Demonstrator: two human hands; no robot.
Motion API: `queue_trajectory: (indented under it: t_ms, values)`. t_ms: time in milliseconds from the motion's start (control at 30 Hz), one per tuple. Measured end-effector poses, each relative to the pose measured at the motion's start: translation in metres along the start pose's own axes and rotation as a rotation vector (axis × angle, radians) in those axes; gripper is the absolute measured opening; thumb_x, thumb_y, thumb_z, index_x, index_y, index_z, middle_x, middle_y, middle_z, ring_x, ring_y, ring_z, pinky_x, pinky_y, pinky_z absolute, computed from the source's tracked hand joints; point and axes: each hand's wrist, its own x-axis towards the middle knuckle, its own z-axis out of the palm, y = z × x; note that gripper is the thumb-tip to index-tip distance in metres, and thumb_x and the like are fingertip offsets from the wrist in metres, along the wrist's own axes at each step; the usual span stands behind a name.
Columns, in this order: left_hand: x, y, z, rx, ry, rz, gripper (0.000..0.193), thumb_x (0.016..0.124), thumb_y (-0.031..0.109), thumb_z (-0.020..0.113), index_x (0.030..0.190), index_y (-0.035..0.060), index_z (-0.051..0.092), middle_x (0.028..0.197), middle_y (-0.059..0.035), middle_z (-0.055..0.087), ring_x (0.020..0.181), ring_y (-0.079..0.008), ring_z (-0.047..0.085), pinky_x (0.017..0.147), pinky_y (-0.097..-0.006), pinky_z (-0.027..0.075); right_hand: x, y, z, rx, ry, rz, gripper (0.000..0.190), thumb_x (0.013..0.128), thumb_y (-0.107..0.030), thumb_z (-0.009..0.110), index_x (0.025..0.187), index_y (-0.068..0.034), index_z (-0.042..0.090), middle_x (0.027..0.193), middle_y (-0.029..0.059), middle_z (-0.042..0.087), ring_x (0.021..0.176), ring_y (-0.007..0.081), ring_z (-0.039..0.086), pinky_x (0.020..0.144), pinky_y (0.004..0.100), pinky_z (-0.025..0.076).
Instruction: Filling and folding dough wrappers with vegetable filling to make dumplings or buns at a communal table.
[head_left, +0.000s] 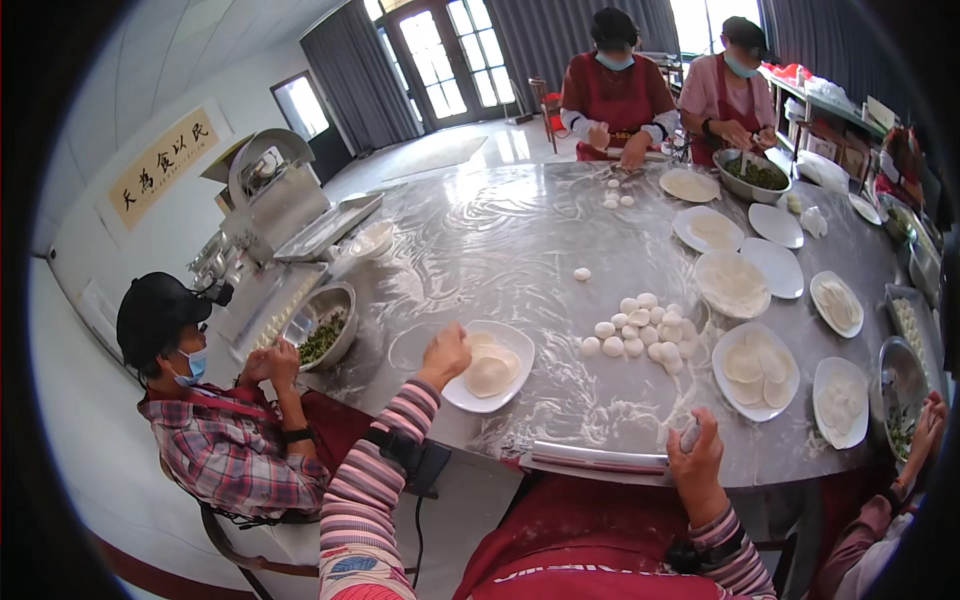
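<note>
My left hand (448, 352) is at the left rim of a white plate (517, 346) that holds thin round dough wrappers (491, 376). Its fingers are curled and partly hidden, so I cannot tell whether they pinch anything. Near the table's front edge, my right hand (697, 461) grips a short floury rod, apparently a rolling pin (689, 435). Beside that hand, a shiny metal-edged strip (600, 459) lies along the edge of the steel table (517, 255). Farther in sits a cluster of small white dough balls (634, 346), with one ball (581, 274) apart from it.
Several plates of wrappers, including one white plate (756, 330), line the right side. A co-worker (225, 420) at left works beside a metal bowl (349, 330) of chopped green filling. Two people (622, 105) stand across the table; another person's hands (926, 427) show at right.
</note>
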Motion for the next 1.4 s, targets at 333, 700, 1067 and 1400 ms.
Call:
queue_trajectory:
  t_ms: [333,700,1067,1400]
  values:
    - [-0.039,0.172,0.083,-0.165,-0.153,0.661,0.032,0.074,0.007,0.058,0.106,0.0019,0.055,0.108,-0.0188,0.058,0.095,-0.0339,0.059,0.082,-0.0394,0.048,-0.003,0.001,0.009,-0.023,-0.002,-0.007,0.046,0.071,-0.003,0.068,0.110,-0.003,0.044,0.092,0.0200,0.057,0.078,0.0395,0.060,0.065,0.0424,0.050]
    - [-0.049,0.249,0.140,-0.014,-0.078,0.834,0.027,0.072,0.007,0.059,0.099,0.0032,0.055,0.101,-0.0158,0.055,0.097,-0.0338,0.055,0.083,-0.0415,0.045,0.006,-0.005,0.001,0.012,0.006,-0.018,0.046,0.072,-0.004,0.068,0.111,-0.005,0.043,0.089,0.0182,0.057,0.070,0.0355,0.059,0.057,0.0397,0.049]
    - [-0.072,0.198,0.100,-0.434,-0.496,0.657,0.023,0.069,0.014,0.069,0.083,0.0002,0.057,0.070,-0.0130,0.060,0.065,-0.0274,0.059,0.060,-0.0360,0.047,0.009,-0.009,-0.004,0.035,-0.005,-0.027,0.045,0.074,-0.007,0.067,0.112,-0.006,0.043,0.085,0.0162,0.055,0.065,0.0340,0.058,0.054,0.0394,0.049]
    - [-0.093,0.183,0.082,-0.473,-0.739,0.509,0.020,0.074,0.019,0.068,0.079,-0.0002,0.066,0.066,-0.0115,0.064,0.061,-0.0191,0.061,0.060,-0.0317,0.048,0.042,0.007,0.013,0.044,-0.059,-0.020,0.043,0.077,-0.009,0.065,0.113,-0.006,0.044,0.088,0.0178,0.055,0.070,0.0361,0.058,0.056,0.0417,0.048]
